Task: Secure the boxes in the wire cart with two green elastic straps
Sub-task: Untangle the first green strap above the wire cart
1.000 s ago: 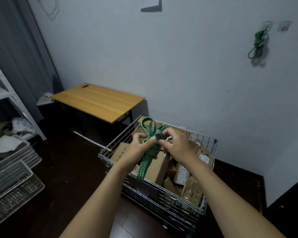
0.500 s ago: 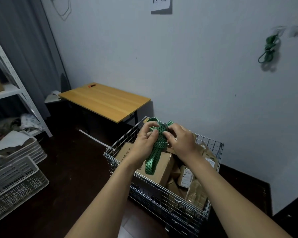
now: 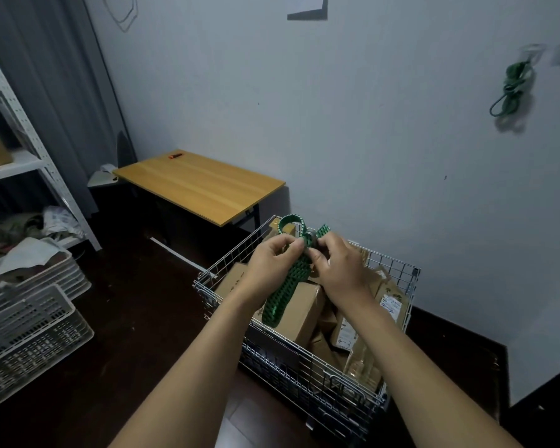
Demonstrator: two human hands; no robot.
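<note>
Green strap [image 3: 288, 279] pinched, bundled, in my left hand [image 3: 272, 263] and right hand [image 3: 337, 266]; boxes [image 3: 301, 312] in cart [image 3: 411, 286] unsecured, second strap [image 3: 511, 88] hangs on wall.

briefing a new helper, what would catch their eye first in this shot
First the bright green elastic strap, bundled and pinched by the left hand and right hand at centre frame, just above the wire cart packed with cardboard boxes. Next, a second green strap hanging from a hook high on the wall at the right, and the wooden table beyond the cart to the left.
</note>
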